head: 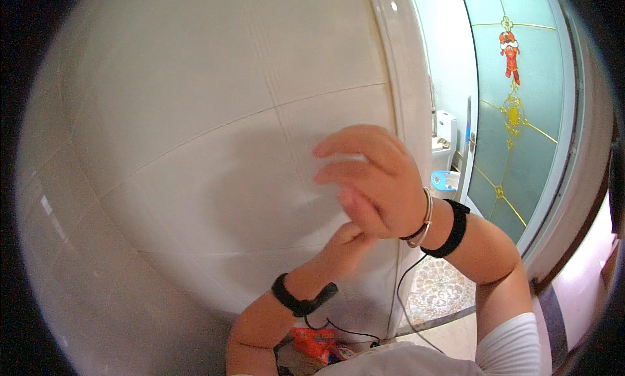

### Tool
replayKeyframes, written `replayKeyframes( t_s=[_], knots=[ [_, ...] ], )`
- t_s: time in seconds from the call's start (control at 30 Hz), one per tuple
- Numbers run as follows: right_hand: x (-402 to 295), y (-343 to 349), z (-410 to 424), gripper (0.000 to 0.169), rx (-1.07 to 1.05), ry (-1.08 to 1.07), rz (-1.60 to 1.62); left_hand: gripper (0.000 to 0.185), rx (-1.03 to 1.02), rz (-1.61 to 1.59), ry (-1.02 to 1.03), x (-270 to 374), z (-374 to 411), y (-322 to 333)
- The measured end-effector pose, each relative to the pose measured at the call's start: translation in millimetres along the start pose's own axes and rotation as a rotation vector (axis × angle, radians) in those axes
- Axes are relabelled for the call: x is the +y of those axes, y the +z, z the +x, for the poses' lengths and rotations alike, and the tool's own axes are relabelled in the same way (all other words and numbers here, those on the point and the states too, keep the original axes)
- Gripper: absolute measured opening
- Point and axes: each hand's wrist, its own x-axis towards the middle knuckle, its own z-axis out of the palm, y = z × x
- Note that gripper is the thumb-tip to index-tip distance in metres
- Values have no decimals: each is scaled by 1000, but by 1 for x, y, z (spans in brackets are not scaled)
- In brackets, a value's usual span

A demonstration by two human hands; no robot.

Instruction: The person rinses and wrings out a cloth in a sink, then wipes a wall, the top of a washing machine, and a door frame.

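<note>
My right hand [385, 185] is raised before a tiled wall [244, 156], its fingers bent and pointing left, with nothing seen between them. A light-coloured bangle [428, 215] and a black strap [454, 229] circle that wrist. Just below it is my left hand [354, 244], mostly hidden behind the right hand; its fingers cannot be made out. Another black strap [302, 300] with a cable is around the left wrist. Both hands overlap in the view; whether they touch cannot be told.
At the right, a frosted glass door [517, 122] with a red figure decoration [510, 56] stands ajar. Past the doorway are a toilet [445, 132], a blue-rimmed bin [443, 180] and a patterned floor mat [439, 288]. A red plastic package [312, 342] lies low near my body.
</note>
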Motion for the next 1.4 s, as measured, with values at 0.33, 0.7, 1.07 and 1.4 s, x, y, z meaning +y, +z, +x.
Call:
replayKeyframes(
  t_s=[0.33, 0.7, 1.07, 1.4],
  knots=[
    [72, -104, -24, 40, -283, -264, -486, 26, 493, 1481, 656, 85, 94, 0],
    [169, -146, -20, 49, -95, 36, -721, 51, 727, 1839, 704, 152, 203, -16],
    [149, -106, -115, 71, -254, 309, -38, 67, 591, 1511, 384, 56, 166, 33],
    [72, -80, -248, 83, -498, 440, -20, 65, 590, 1362, 241, -102, 94, 115]
  ],
)
